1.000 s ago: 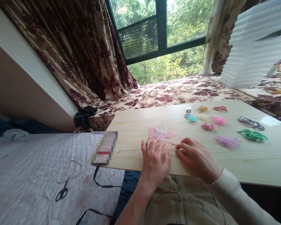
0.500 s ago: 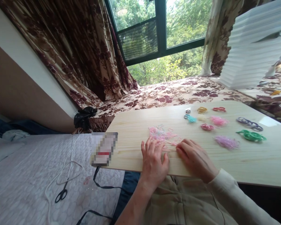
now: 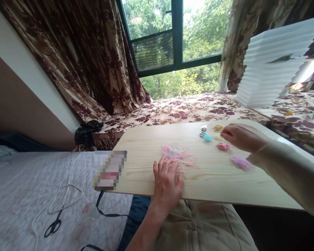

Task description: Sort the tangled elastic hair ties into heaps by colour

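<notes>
On the pale wooden table lies a loose pile of thin pink and clear elastic bands (image 3: pixel 172 152). My left hand (image 3: pixel 167 177) rests flat at its near edge, fingers spread, fingertips touching the bands. Over the sorted heaps to the right is my right hand (image 3: pixel 243 136), its fingers pinched together; what is between them, if anything, is hidden. Closest to it are a yellow band bundle (image 3: pixel 218 128) and a dark pink bundle (image 3: pixel 223 146). A lilac band heap (image 3: pixel 240 162) lies below the wrist. The hand and sleeve cover other heaps.
A turquoise bundle (image 3: pixel 206 137) and a small ring-like item (image 3: pixel 204 129) sit toward the table's back. At the left end is a blurred flat object (image 3: pixel 111 170) with a black strap. Scissors (image 3: pixel 53 227) and a white cable (image 3: pixel 81 191) lie on the bed.
My right hand has lifted from beside the pink pile and moved right and away from me, over the sorted heaps. My left hand stays on the pile. The view has shifted slightly.
</notes>
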The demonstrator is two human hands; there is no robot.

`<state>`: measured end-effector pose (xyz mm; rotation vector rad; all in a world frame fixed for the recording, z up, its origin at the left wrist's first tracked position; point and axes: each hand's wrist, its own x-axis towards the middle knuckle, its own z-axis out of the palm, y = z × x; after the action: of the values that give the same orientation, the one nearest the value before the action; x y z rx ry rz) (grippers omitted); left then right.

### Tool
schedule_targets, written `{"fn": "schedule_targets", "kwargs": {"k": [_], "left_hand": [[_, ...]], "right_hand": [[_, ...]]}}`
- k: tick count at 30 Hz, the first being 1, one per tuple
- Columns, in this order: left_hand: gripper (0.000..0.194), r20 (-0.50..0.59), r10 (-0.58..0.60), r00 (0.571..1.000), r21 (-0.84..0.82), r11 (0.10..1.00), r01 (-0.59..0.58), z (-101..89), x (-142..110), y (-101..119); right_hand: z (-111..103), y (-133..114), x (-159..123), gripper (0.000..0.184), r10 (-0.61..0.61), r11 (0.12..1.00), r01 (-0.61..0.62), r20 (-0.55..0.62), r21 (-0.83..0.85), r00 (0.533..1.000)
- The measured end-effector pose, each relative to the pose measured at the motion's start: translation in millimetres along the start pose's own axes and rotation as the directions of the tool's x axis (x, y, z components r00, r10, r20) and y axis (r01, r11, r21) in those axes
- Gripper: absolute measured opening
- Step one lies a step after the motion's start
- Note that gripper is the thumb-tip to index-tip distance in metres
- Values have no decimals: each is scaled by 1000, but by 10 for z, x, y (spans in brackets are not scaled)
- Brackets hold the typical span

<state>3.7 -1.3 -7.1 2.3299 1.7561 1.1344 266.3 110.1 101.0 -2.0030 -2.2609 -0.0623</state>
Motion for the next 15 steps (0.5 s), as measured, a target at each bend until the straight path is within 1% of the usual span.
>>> {"fn": "schedule_targets", "kwargs": {"k": [2,3,5,8,12,15], "left_hand": [[37,0,8,1000,-1,1000,-8,21,-1,-31],[38,1,17,1000,0,1000,-17,35,-2,-51],[39,7,35,999,0,999,-35,59,-5,-87],[41,3,40,999,3,999,-40,70,-13,-101],[41,-7,23,1000,12,1000,-23,42,-20,-56],[41,-3,17,1000,12,1000,-17,32,-16,-42]], "right_hand": [[-14,-19,221,34,25,999,-23,69,-23,997],[10,-34,314,32,38,999,-35,102,-31,994],[96,-63,465,30,69,997,-64,156,-42,985],[248,-77,615,38,94,995,-87,202,-43,975],[392,-14,726,37,81,997,-78,194,-22,978],[457,122,775,36,53,998,-55,121,7,991]]}}
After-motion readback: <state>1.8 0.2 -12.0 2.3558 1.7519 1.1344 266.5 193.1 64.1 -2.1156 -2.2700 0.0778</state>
